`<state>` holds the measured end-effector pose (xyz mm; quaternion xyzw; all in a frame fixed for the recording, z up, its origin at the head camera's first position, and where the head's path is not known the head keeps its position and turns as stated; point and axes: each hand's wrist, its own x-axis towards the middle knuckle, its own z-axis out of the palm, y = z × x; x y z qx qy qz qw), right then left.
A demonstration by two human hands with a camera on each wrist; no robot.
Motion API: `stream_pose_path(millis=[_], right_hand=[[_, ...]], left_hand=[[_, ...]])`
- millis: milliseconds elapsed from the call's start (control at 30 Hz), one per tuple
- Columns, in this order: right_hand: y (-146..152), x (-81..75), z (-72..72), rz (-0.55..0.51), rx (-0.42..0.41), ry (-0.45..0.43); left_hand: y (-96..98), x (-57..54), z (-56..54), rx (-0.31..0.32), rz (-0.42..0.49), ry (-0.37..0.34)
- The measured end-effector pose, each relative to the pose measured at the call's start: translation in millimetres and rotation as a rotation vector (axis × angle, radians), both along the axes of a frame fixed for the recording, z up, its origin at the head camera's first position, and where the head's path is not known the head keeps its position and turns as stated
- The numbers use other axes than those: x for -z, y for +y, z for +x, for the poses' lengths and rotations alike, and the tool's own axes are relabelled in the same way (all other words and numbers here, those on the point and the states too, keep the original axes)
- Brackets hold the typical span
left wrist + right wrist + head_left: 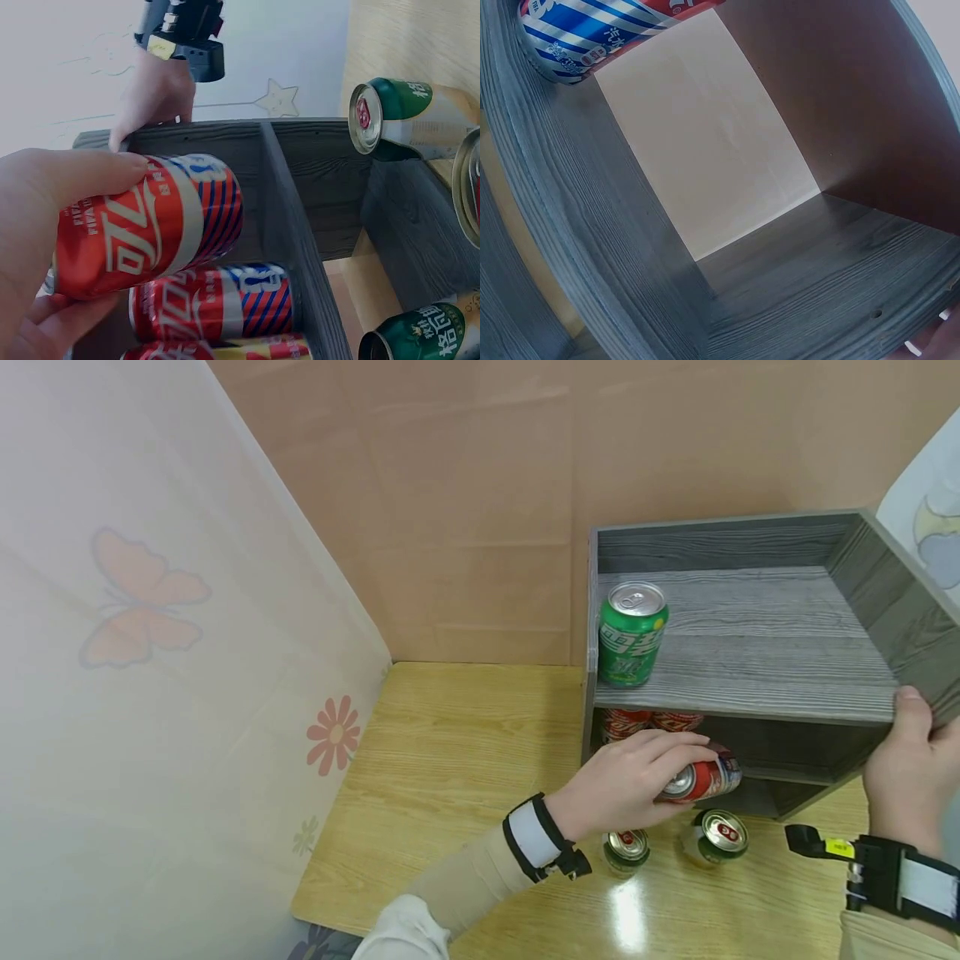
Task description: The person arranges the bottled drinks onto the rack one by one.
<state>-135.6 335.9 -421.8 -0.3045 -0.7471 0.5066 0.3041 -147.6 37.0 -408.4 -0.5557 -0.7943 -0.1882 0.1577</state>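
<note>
My left hand grips a red cola can at the front of the middle compartment of a grey wooden shelf. In the left wrist view thumb and fingers wrap the red can, which has blue and white stripes at one end. More red cans lie beside it within the same compartment. My right hand holds the shelf's right side panel, thumb on its front edge. The right wrist view shows the striped end of a can inside the compartment.
A green soda can stands at the left of the top compartment. Before the shelf, two green-and-gold cans stand on the wooden table. A patterned white sheet hangs at left, and a brown covering lies behind.
</note>
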Motion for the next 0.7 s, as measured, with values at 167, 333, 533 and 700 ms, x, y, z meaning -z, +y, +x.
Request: stream_pose_path(millis=[167,333,533,700], right_hand=[[-2,0.4,-0.7,-0.001,-0.007,0.025],[-2,-0.7,-0.7,-0.01,-0.013,0.015],[-2,-1.5,-0.3,-0.038,0.0,-0.016],[-2,-1.9,-0.8,-0.059,0.022,-0.023]], left_hand=[[15.0,-2.4,-3.8,-0.002,-0.106,0.142],[30.5,-1.8,-7.1,-0.004,-0.189,0.286],[46.6,4.6,-10.4,0.011,-0.225,0.33],[57.4,7.5,-13.6,-0.01,-0.24,0.351]])
